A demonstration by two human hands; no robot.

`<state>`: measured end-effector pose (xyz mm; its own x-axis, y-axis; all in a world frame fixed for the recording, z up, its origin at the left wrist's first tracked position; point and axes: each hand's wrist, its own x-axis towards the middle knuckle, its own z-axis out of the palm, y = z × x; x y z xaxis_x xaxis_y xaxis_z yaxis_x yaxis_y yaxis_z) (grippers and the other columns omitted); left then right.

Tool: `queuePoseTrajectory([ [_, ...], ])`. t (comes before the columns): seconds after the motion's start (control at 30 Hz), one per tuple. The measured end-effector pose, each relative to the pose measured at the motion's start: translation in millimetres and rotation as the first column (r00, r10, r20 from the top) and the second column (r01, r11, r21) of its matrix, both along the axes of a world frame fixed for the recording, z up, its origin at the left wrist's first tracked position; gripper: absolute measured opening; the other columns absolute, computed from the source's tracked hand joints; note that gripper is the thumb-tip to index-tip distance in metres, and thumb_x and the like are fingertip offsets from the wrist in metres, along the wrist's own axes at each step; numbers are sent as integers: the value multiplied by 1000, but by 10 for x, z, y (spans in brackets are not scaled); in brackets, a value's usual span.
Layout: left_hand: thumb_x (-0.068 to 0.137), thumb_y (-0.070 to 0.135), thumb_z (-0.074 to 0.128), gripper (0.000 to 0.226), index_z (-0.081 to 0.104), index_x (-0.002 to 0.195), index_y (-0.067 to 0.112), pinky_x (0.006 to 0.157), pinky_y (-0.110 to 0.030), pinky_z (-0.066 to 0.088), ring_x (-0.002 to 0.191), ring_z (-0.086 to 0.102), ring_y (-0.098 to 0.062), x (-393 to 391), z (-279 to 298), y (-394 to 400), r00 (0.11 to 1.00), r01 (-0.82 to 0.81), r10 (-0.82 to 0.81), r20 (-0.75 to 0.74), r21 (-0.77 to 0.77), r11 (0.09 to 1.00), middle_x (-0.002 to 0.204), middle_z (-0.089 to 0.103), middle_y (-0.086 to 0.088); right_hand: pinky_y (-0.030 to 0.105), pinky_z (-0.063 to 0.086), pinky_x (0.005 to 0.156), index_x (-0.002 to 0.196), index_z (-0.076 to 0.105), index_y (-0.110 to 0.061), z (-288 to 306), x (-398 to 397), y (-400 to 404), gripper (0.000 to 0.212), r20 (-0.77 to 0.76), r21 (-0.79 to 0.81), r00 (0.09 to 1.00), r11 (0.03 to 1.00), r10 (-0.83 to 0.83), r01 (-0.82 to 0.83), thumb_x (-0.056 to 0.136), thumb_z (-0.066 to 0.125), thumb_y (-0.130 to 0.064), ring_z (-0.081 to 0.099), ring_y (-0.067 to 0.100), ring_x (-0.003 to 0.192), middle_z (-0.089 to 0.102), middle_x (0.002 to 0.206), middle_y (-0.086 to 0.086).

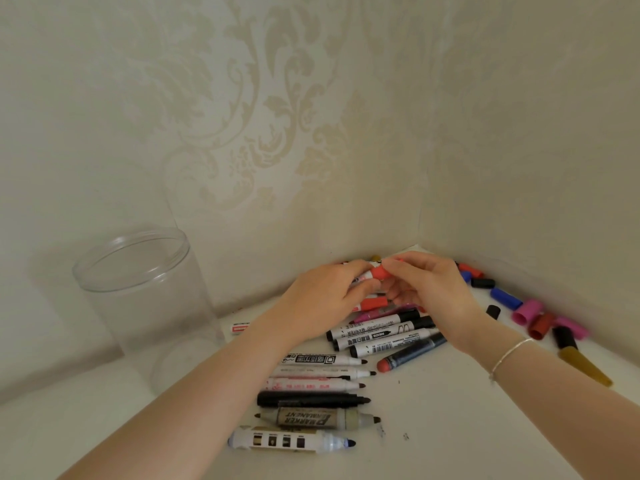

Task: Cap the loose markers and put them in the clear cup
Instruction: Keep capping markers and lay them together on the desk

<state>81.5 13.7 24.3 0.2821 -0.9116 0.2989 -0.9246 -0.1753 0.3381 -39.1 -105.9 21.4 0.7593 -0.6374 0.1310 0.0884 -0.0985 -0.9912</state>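
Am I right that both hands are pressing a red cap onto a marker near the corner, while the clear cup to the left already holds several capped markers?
Not quite: the head view shows the clear cup holding no markers. The rest stands: the left hand and right hand are together on the red cap and its marker near the corner.

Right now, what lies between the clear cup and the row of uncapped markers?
In the head view, only the person's left forearm crosses between the clear cup and the uncapped markers; the table there shows bare.
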Motion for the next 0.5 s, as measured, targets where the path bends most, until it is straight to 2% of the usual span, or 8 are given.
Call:
queuePoseTrajectory([
  [0.1,99,40,41,27,59,105,21,61,-29,40,61,45,-1,-34,16,-15,1000,5,-5,22,-2,1000,70,50,15,19,45,49,63,63,-10,29,23,-12,45,-166,-186,979,979,-120,89,95,49,-39,52,9,45,59,53,5],
  [0.17,100,41,40,29,57,104,19,62,-31,42,63,45,-6,-67,31,-25,998,-8,7,66,17,1000,73,51,11,23,38,47,57,52,-10,-9,67,0,53,-209,-243,961,962,-179,126,96,43,-44,41,10,41,46,45,0],
  [0.23,100,41,38,29,55,101,18,62,-29,38,66,42,-7,-96,41,-25,991,-28,24,132,31,999,78,50,11,26,31,46,55,44,-12,-59,114,20,51,-191,-211,959,963,-210,169,96,43,-43,31,11,40,35,42,-3],
  [0.33,101,42,35,27,52,100,21,60,-25,32,68,44,-8,-132,36,-8,969,-66,60,239,17,998,84,52,12,22,27,40,56,41,-12,-80,142,60,48,-175,-156,957,967,-230,203,97,44,-37,28,9,38,32,45,0],
  [0.4,101,44,32,33,54,109,21,59,-27,34,72,55,-13,-144,25,-4,951,-80,76,300,1,997,96,62,8,18,26,35,58,43,-11,-78,139,85,46,-179,-150,957,968,-228,203,98,43,-35,28,7,35,32,44,-1],
  [0.5,102,43,28,38,51,123,21,59,-28,37,82,63,-19,-179,6,-22,932,-80,89,351,-41,996,111,65,4,17,24,34,55,39,-12,-51,149,82,46,-159,-165,954,960,-253,227,97,43,-28,25,5,33,31,41,-3],
])
